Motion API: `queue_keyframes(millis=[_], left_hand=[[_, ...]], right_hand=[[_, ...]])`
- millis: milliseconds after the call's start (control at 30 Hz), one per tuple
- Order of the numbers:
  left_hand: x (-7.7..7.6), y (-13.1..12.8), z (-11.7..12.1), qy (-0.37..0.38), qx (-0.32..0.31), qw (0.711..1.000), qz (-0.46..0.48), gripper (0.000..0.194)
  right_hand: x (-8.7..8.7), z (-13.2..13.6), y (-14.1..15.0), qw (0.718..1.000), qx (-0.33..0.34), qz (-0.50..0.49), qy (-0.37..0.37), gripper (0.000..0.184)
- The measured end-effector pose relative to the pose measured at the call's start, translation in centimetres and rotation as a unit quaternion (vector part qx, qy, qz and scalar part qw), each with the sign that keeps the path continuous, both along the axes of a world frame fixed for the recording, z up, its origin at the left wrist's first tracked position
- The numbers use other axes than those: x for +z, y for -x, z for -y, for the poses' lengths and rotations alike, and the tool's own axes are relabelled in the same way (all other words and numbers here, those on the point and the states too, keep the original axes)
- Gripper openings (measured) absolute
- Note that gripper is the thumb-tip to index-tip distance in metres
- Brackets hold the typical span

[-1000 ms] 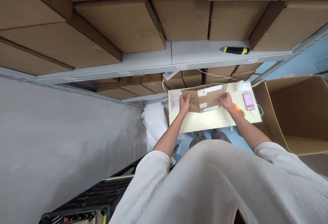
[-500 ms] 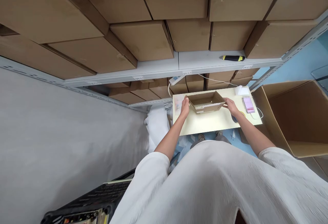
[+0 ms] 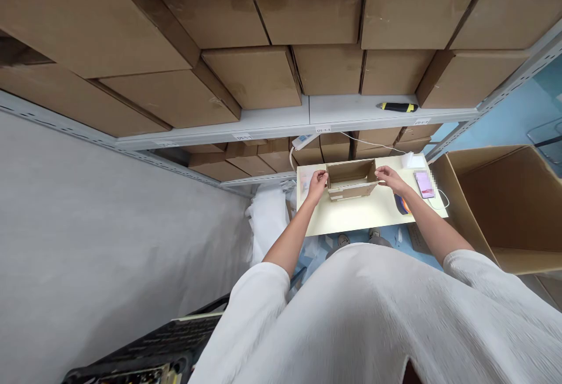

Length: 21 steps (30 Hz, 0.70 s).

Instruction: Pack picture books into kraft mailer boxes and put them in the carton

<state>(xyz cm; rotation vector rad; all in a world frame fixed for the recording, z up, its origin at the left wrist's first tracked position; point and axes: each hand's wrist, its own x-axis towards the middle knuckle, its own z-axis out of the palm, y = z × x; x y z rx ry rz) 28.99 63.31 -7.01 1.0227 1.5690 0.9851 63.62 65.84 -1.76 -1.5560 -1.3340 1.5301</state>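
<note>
A small brown cardboard box, squared up with its top open, stands on a pale yellow table. My left hand grips the box's left end. My right hand grips its right end with the fingers curled over the edge. A white label strip shows on the box's near side. An orange and dark tape dispenser lies on the table just under my right forearm.
A pink phone with a white cable and a white item lie at the table's right. A large open carton stands right of the table. Shelves of brown boxes rise behind, with a yellow-black knife. A black crate sits lower left.
The flattened cardboard piece has been pulled open into a square box and set upright on the table. Both hands stayed at its two ends.
</note>
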Motion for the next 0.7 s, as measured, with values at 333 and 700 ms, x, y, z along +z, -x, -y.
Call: queue_keyframes(millis=[333, 700], left_hand=[[0.4, 0.3, -0.6, -0.019, 0.013, 0.999, 0.029, 0.025], [0.0, 0.3, -0.8, -0.01, 0.02, 0.999, 0.037, 0.019]], right_hand=[[1.5, -1.8, -0.3, 0.994, 0.079, 0.024, -0.078, 0.072], [3.0, -2.9, -0.7, 0.986, 0.148, 0.055, -0.062, 0.068]])
